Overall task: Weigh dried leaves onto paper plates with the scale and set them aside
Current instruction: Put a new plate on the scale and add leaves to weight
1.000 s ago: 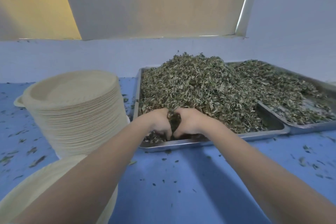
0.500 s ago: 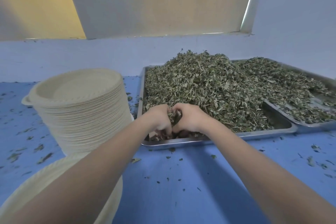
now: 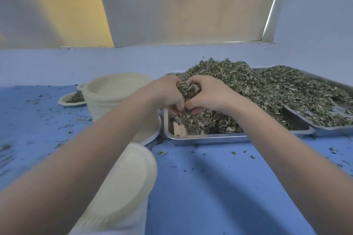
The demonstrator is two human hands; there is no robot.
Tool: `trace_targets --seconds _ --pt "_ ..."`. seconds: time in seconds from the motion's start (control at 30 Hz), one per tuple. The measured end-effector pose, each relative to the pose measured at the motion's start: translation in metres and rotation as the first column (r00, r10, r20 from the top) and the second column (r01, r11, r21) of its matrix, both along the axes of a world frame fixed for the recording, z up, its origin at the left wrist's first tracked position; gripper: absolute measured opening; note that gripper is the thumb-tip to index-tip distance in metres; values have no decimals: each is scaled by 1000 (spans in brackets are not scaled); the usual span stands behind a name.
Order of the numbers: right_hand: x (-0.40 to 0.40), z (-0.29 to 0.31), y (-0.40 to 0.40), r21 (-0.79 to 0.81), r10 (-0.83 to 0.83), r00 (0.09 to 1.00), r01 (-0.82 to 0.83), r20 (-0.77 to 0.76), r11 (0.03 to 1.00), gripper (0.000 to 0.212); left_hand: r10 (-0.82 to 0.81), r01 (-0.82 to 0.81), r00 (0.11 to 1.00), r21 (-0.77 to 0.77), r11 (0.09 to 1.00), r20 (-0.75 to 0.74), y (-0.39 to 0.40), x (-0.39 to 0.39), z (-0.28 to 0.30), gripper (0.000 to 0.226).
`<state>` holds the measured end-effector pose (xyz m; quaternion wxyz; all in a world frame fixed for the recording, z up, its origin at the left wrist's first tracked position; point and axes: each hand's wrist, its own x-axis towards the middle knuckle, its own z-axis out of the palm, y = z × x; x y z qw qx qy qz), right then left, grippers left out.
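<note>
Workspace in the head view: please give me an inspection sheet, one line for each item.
Surface: blue table, scattered with leaf crumbs.
Job's things: dried leaves heaped in two metal trays; plate stack; empty plate nearest the camera; filled plate behind the stack; scale not seen.
Clutter: loose leaf bits.
Grips: left hand and right hand cupped together around a clump of leaves.
Cables: nothing seen.
Surroundings: pale wall, yellow panel.

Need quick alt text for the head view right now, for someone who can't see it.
Both hands, left hand and right hand, cup a clump of dried leaves above a heaped metal tray. A stack of paper plates stands left of it on the blue table.
</note>
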<state>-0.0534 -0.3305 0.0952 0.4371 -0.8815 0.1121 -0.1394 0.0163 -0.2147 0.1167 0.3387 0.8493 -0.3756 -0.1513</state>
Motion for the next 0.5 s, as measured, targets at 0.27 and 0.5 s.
trace_targets --seconds 0.27,0.5 --pt "-10 6 95 -42 211 976 -209 53 977 50 38 -38 999 -23 999 -3 121 -17 11 40" --pt "-10 -33 129 -194 362 898 -413 -251 890 50 -18 41 991 172 984 -132 181 -16 -34 46"
